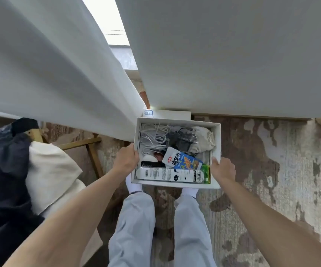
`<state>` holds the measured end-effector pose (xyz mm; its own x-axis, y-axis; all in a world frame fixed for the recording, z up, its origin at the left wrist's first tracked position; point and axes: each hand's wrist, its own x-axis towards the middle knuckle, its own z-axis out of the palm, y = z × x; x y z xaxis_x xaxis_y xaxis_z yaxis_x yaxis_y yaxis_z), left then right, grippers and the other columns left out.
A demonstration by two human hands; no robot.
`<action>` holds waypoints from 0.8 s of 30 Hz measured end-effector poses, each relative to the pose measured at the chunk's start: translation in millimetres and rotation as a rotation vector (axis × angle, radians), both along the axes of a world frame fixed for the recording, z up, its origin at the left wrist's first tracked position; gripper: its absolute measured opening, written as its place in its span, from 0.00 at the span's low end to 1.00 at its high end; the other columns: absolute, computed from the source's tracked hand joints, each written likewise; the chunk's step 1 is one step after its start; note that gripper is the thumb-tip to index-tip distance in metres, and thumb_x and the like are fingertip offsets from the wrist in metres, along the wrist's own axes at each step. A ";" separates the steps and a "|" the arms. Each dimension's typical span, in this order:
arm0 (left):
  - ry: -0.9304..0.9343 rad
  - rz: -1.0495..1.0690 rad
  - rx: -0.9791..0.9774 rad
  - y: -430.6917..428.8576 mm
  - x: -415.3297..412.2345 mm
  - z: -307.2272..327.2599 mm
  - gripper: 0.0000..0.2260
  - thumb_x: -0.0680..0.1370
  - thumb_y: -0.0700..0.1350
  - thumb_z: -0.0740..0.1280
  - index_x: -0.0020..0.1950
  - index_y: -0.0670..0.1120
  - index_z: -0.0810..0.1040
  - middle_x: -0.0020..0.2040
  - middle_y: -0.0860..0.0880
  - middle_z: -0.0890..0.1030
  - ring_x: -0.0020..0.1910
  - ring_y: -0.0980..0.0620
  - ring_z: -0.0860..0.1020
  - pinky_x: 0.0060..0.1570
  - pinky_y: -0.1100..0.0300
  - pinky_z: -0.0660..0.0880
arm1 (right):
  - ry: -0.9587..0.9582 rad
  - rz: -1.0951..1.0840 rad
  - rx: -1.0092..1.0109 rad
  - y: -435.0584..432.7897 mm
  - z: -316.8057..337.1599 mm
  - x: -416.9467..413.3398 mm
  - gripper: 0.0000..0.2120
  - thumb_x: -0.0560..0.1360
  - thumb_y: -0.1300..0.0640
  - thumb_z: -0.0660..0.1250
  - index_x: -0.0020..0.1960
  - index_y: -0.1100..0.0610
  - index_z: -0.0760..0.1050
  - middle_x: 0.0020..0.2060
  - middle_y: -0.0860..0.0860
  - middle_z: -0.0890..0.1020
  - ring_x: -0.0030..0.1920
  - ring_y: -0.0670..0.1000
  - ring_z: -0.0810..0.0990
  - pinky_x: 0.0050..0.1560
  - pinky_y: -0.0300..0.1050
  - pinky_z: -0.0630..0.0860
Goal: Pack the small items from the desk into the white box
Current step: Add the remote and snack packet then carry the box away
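Below your head, at about knee height, you hold the white box (216, 139) level with both hands above a worn, patchy brown-and-cream rug (261, 151). Your left hand (126, 160) grips the box's left wall near its front corner, knuckles curled against the outside and fingertips hooked over the rim. Your right hand (223, 168) grips the right wall opposite, thumb lying over the rim; its other fingers are hidden behind the box, so you cannot tell how they lie. The open box is full. White cables (153, 135) are coiled at the back left, a dark tangled item (182, 140) sits just beside them in the middle, and a pale cloth pouch (203, 138) fills the back right corner. A white-and-blue snack packet (184, 159) lies tilted across the centre, over a black comb (152, 164). A long white printed carton (167, 175) lies along the front wall, with something green (205, 170) at its right end. Under the box are your legs in light grey trousers (136, 228) and white socks (134, 186). To your left, dark clothing (3, 170) and a cream cloth (50, 170) are heaped on a wooden frame (92, 151). Two large white surfaces, one on the left (40, 64) and one on the right (223, 54), fill the upper view.
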<state>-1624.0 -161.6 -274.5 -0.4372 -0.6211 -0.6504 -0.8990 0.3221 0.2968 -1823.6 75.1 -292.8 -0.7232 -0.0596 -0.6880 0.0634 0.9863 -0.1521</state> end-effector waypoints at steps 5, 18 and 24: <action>-0.047 -0.065 -0.032 -28.5 -20.0 -68.9 0.09 0.79 0.42 0.56 0.41 0.41 0.68 0.35 0.41 0.75 0.34 0.43 0.71 0.33 0.54 0.64 | -0.014 -0.041 0.045 -22.2 -66.8 -9.5 0.21 0.82 0.47 0.56 0.56 0.65 0.74 0.55 0.64 0.78 0.57 0.65 0.76 0.48 0.51 0.69; -0.068 0.165 -0.099 -86.7 -57.6 -234.6 0.06 0.79 0.44 0.57 0.46 0.42 0.70 0.48 0.40 0.78 0.44 0.40 0.74 0.42 0.53 0.69 | 0.067 -0.002 -0.051 -104.9 -229.9 -53.7 0.18 0.82 0.49 0.57 0.55 0.63 0.76 0.54 0.63 0.79 0.55 0.63 0.78 0.45 0.49 0.69; -0.030 0.244 0.110 -88.6 -58.8 -248.0 0.10 0.80 0.43 0.58 0.60 0.43 0.72 0.56 0.41 0.79 0.49 0.43 0.75 0.47 0.55 0.69 | -0.044 0.054 -0.177 -104.8 -240.2 -55.3 0.08 0.82 0.54 0.56 0.52 0.55 0.73 0.48 0.55 0.79 0.56 0.61 0.78 0.38 0.42 0.65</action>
<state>-1682.8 -250.1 -522.6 -0.2626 -0.6308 -0.7302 -0.9551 0.0622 0.2897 -1878.9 -29.7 -533.0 -0.6851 -0.2207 -0.6942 0.0211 0.9466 -0.3217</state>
